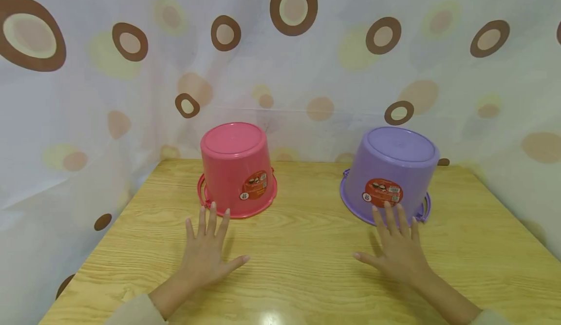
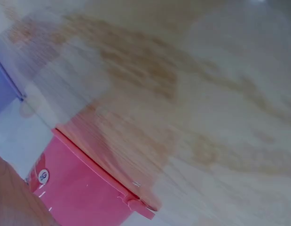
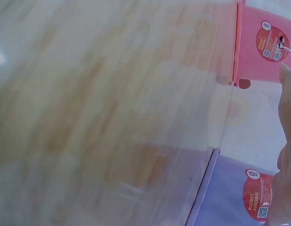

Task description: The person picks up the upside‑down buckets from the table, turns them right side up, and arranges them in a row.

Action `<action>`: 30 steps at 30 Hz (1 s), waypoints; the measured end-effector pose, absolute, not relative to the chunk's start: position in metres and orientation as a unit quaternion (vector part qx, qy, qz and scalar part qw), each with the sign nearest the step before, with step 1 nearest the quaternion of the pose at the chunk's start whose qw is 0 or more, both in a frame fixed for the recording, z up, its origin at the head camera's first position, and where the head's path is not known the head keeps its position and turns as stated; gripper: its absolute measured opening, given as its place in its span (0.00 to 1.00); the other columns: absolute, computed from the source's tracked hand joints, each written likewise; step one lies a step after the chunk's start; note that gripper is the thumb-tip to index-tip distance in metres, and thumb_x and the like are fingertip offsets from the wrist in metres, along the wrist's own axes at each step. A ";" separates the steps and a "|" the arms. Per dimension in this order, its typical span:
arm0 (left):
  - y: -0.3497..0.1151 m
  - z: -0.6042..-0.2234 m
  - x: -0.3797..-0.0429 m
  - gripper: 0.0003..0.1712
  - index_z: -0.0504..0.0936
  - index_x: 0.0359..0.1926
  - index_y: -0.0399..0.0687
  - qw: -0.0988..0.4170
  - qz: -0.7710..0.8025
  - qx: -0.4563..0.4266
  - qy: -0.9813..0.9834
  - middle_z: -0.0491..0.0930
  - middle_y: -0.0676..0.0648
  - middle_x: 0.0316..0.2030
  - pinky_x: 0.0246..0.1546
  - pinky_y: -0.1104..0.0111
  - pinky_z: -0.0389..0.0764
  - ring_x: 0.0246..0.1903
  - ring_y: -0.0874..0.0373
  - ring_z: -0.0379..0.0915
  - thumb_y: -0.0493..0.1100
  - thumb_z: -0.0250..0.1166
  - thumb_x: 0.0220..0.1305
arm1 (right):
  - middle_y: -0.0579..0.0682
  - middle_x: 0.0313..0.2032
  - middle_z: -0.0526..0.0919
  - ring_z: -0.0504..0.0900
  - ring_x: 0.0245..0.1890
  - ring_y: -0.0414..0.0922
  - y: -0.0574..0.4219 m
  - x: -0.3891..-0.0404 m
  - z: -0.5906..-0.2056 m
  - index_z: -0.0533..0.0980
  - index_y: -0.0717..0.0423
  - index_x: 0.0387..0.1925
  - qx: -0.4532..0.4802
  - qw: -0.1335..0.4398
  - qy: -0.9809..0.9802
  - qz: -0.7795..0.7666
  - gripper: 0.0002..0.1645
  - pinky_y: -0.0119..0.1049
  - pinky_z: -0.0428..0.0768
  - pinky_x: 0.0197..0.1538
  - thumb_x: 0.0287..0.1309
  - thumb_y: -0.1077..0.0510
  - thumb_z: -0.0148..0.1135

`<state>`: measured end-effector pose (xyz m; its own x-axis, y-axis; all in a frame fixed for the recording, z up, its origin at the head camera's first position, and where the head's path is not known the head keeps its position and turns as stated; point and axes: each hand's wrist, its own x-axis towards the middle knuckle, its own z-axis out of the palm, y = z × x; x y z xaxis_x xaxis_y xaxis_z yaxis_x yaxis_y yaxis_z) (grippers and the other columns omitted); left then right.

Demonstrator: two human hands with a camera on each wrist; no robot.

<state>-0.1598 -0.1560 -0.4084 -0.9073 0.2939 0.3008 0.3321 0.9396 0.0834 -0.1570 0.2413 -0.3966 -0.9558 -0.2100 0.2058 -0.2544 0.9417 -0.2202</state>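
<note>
Two plastic buckets stand upside down on a wood-grain table: a pink bucket point(image 1: 232, 174) on the left and a purple bucket point(image 1: 394, 164) on the right. Each has a red label on its side and a handle hanging at its rim. My left hand point(image 1: 205, 257), fingers spread and straight, is in front of the pink bucket and holds nothing. My right hand point(image 1: 398, 252) is likewise spread, its fingertips overlapping the lower part of the purple bucket in the head view; whether they touch it I cannot tell. Both wrist views catch only part of each hand at the edge.
The table point(image 1: 302, 247) reaches back to a white curtain point(image 1: 298, 71) printed with brown and yellow circles, which also hangs along the left and right sides. A gap of table lies between the two buckets.
</note>
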 end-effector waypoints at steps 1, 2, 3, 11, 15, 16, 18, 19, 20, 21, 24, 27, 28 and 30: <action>-0.156 -0.408 -0.160 0.62 0.33 0.73 0.53 0.138 -0.069 -0.159 -0.975 0.36 0.33 0.71 0.61 0.32 0.42 0.69 0.31 0.32 0.77 0.53 0.50 | 0.67 0.71 0.34 0.22 0.70 0.60 0.241 -0.157 -0.397 0.36 0.58 0.72 0.121 0.091 -0.981 0.123 0.66 0.65 0.23 0.65 0.47 0.27 0.56; -0.156 -0.407 -0.159 0.62 0.34 0.73 0.52 0.133 -0.071 -0.158 -0.976 0.36 0.33 0.71 0.61 0.32 0.41 0.70 0.32 0.32 0.77 0.52 0.50 | 0.67 0.71 0.34 0.22 0.70 0.61 0.240 -0.158 -0.396 0.36 0.58 0.72 0.123 0.093 -0.980 0.122 0.66 0.65 0.23 0.65 0.47 0.27 0.56; -0.156 -0.407 -0.159 0.62 0.36 0.73 0.50 0.131 -0.071 -0.156 -0.976 0.36 0.33 0.71 0.61 0.32 0.41 0.70 0.32 0.31 0.77 0.52 0.50 | 0.67 0.71 0.35 0.22 0.70 0.61 0.239 -0.158 -0.396 0.37 0.59 0.72 0.126 0.097 -0.980 0.119 0.66 0.65 0.25 0.65 0.47 0.27 0.56; -0.156 -0.408 -0.158 0.61 0.42 0.72 0.42 0.125 -0.072 -0.158 -0.977 0.36 0.32 0.71 0.62 0.33 0.40 0.70 0.33 0.31 0.77 0.50 0.51 | 0.67 0.71 0.35 0.25 0.70 0.62 0.232 -0.162 -0.393 0.38 0.59 0.72 0.143 0.093 -0.977 0.124 0.65 0.67 0.32 0.66 0.48 0.29 0.58; -0.157 -0.410 -0.158 0.61 0.40 0.72 0.42 0.123 -0.064 -0.160 -0.977 0.37 0.32 0.71 0.62 0.33 0.42 0.69 0.31 0.34 0.77 0.50 0.52 | 0.67 0.71 0.35 0.28 0.70 0.64 0.227 -0.164 -0.392 0.38 0.60 0.72 0.150 0.085 -0.976 0.134 0.64 0.68 0.33 0.65 0.49 0.29 0.57; -0.157 -0.410 -0.158 0.61 0.40 0.72 0.42 0.123 -0.063 -0.160 -0.977 0.37 0.32 0.71 0.62 0.33 0.42 0.69 0.31 0.34 0.76 0.50 0.52 | 0.67 0.71 0.36 0.29 0.70 0.65 0.226 -0.165 -0.392 0.39 0.60 0.72 0.152 0.084 -0.975 0.136 0.64 0.68 0.34 0.65 0.49 0.29 0.57; -0.156 -0.411 -0.158 0.61 0.39 0.73 0.42 0.123 -0.063 -0.161 -0.977 0.37 0.32 0.71 0.62 0.33 0.43 0.69 0.31 0.34 0.76 0.51 0.52 | 0.67 0.71 0.36 0.30 0.70 0.66 0.224 -0.166 -0.393 0.39 0.61 0.72 0.154 0.085 -0.975 0.136 0.64 0.69 0.35 0.65 0.49 0.29 0.57; -0.156 -0.411 -0.158 0.61 0.39 0.73 0.42 0.122 -0.065 -0.162 -0.977 0.37 0.32 0.71 0.62 0.33 0.43 0.69 0.31 0.34 0.76 0.51 0.52 | 0.67 0.71 0.37 0.31 0.70 0.66 0.223 -0.167 -0.393 0.40 0.61 0.72 0.154 0.087 -0.975 0.135 0.63 0.69 0.36 0.65 0.49 0.30 0.57; -0.156 -0.411 -0.157 0.61 0.38 0.73 0.43 0.120 -0.066 -0.163 -0.977 0.37 0.32 0.71 0.62 0.33 0.43 0.69 0.31 0.33 0.76 0.51 0.52 | 0.67 0.71 0.37 0.31 0.70 0.66 0.222 -0.167 -0.394 0.40 0.60 0.72 0.153 0.085 -0.975 0.135 0.63 0.69 0.36 0.65 0.49 0.29 0.57; -0.156 -0.411 -0.157 0.62 0.37 0.73 0.43 0.119 -0.066 -0.163 -0.977 0.37 0.32 0.71 0.62 0.33 0.43 0.69 0.31 0.33 0.75 0.51 0.53 | 0.67 0.71 0.37 0.31 0.70 0.66 0.221 -0.167 -0.394 0.40 0.60 0.72 0.152 0.084 -0.976 0.135 0.63 0.69 0.36 0.65 0.49 0.29 0.57; -0.156 -0.411 -0.157 0.61 0.40 0.72 0.41 0.115 -0.066 -0.162 -0.978 0.37 0.32 0.71 0.62 0.33 0.43 0.69 0.30 0.35 0.75 0.53 0.52 | 0.67 0.71 0.36 0.30 0.70 0.66 0.219 -0.169 -0.395 0.40 0.60 0.72 0.152 0.078 -0.975 0.141 0.63 0.69 0.36 0.65 0.49 0.30 0.57; -0.155 -0.412 -0.159 0.60 0.46 0.71 0.37 0.114 -0.066 -0.157 -0.979 0.40 0.30 0.71 0.62 0.33 0.45 0.69 0.30 0.37 0.73 0.55 0.52 | 0.68 0.71 0.36 0.30 0.70 0.65 0.216 -0.173 -0.395 0.41 0.61 0.71 0.152 0.071 -0.976 0.140 0.62 0.68 0.36 0.65 0.50 0.30 0.56; -0.155 -0.412 -0.159 0.59 0.48 0.70 0.36 0.113 -0.070 -0.155 -0.979 0.40 0.30 0.70 0.62 0.33 0.45 0.68 0.30 0.38 0.73 0.56 0.52 | 0.68 0.71 0.36 0.29 0.70 0.65 0.215 -0.175 -0.394 0.41 0.61 0.71 0.153 0.070 -0.976 0.141 0.62 0.68 0.36 0.65 0.50 0.30 0.56; -0.156 -0.411 -0.160 0.59 0.51 0.70 0.34 0.114 -0.072 -0.153 -0.979 0.42 0.29 0.70 0.61 0.33 0.46 0.68 0.30 0.39 0.72 0.56 0.52 | 0.68 0.71 0.36 0.30 0.71 0.65 0.212 -0.179 -0.393 0.43 0.62 0.71 0.154 0.070 -0.976 0.136 0.62 0.68 0.36 0.66 0.50 0.29 0.56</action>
<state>-0.1597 -0.1556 -0.4115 -0.9274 0.2830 0.2446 0.3156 0.9430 0.1057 -0.1789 0.2120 -0.3933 -0.9425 -0.2823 0.1789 -0.3205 0.9151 -0.2446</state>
